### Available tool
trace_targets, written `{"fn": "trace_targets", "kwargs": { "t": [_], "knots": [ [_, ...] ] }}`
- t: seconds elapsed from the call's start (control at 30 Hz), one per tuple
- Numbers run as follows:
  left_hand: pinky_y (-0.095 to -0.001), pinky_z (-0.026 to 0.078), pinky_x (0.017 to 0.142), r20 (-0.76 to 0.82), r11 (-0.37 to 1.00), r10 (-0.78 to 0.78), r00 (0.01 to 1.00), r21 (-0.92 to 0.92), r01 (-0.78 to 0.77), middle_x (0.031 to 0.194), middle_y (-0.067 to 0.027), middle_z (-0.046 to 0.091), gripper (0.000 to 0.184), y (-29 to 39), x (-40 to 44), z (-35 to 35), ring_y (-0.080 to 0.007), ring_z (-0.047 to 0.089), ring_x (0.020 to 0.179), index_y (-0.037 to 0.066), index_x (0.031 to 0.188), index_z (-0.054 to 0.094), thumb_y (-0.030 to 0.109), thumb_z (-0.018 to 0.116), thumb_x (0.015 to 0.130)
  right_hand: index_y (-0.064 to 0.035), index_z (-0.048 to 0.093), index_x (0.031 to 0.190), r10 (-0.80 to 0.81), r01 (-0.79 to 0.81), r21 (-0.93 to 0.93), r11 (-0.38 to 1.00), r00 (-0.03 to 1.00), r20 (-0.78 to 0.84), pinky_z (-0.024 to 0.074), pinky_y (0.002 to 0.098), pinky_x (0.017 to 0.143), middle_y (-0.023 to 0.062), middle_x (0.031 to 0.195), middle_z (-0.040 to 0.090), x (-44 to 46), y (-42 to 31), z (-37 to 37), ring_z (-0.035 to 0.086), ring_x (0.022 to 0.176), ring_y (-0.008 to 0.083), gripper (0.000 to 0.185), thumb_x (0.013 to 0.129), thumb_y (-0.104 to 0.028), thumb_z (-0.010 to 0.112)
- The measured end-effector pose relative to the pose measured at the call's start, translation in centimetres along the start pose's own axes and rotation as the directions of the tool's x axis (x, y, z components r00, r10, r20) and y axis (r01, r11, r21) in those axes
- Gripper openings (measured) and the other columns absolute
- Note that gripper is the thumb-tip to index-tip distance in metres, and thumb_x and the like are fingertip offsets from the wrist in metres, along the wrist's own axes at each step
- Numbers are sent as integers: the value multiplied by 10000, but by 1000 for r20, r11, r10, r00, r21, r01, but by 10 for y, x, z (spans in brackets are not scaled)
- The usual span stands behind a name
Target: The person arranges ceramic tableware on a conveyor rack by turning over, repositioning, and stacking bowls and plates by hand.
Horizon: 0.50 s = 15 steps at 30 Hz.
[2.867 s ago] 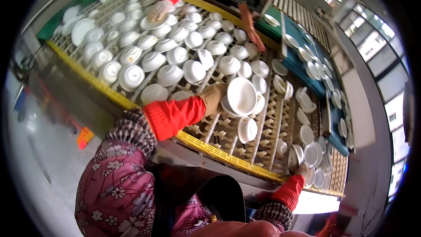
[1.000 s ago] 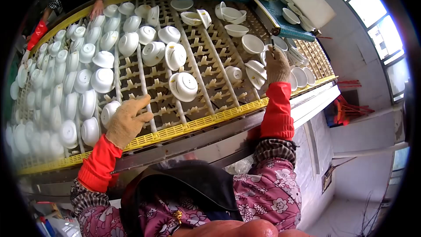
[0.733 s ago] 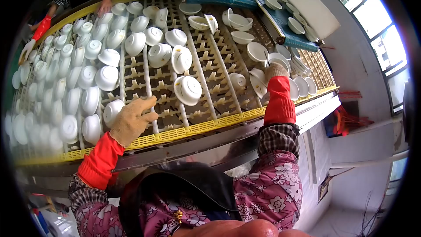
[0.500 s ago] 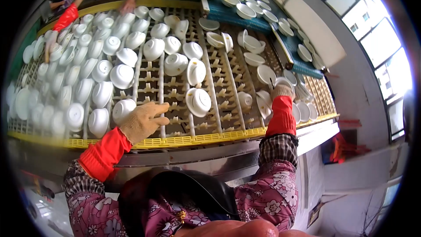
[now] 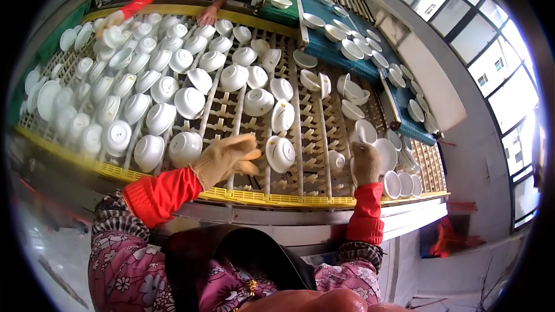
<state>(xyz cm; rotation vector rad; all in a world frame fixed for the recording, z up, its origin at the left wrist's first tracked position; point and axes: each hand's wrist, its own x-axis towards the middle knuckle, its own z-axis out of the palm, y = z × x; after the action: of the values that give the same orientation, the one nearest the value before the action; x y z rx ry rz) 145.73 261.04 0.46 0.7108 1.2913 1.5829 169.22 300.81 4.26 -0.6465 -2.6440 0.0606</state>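
My left hand (image 5: 226,159), in a tan glove with a red cuff, hovers over the near edge of the rack, fingers apart and holding nothing. On one side of it is an upturned white bowl (image 5: 185,149); on the other, a white bowl with a brown mark (image 5: 280,154). My right hand (image 5: 367,163), gloved alike, is closed at the rack's right part, on a white bowl (image 5: 352,169) whose edge shows beside the fingers and is mostly hidden. Just beyond it stands another white bowl (image 5: 364,132). A small upturned bowl (image 5: 336,160) sits to its left.
Rows of upturned white bowls (image 5: 189,102) cover the left of the pegged conveyor rack (image 5: 312,138), which has a yellow edge (image 5: 272,199). A teal belt (image 5: 324,52) carries more bowls. Across the rack, a co-worker's red-sleeved hand (image 5: 110,22) and bare hand (image 5: 207,16) are among bowls.
The view has shifted, so the rack appears lower and farther right. My right hand has moved onto the tilted bowls that were beside it. My left hand stays open near the front edge.
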Motion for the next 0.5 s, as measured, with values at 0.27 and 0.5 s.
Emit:
{"fn": "trace_targets", "kwargs": {
  "t": [0.27, 0.5],
  "knots": [
    [-535, 616, 1140, 165, 847, -141, 976, -490, 205, 1612, -179, 581, 718, -11, 9, 36, -361, 626, 1454, 49, 1641, 484, 535, 634, 1135, -198, 804, 1215, -761, 704, 393, 592, 648, -15, 655, 418, 940, 63, 1165, 834, -12, -196, 21, 806, 1058, 310, 337, 886, -130, 826],
    [-440, 718, 925, -193, 960, -238, 952, -195, 201, 1399, -156, 739, 413, -25, 13, 15, -307, 768, 1239, 41, 1535, 612, 249, 576, 1180, -258, 795, 1354, -24, 49, 135, 990, 983, -182, 626, 438, 756, 103, 1106, 844, 54, -59, 20, 812, 938, 326, 310, 1071, -221, 673]
  ]
}}
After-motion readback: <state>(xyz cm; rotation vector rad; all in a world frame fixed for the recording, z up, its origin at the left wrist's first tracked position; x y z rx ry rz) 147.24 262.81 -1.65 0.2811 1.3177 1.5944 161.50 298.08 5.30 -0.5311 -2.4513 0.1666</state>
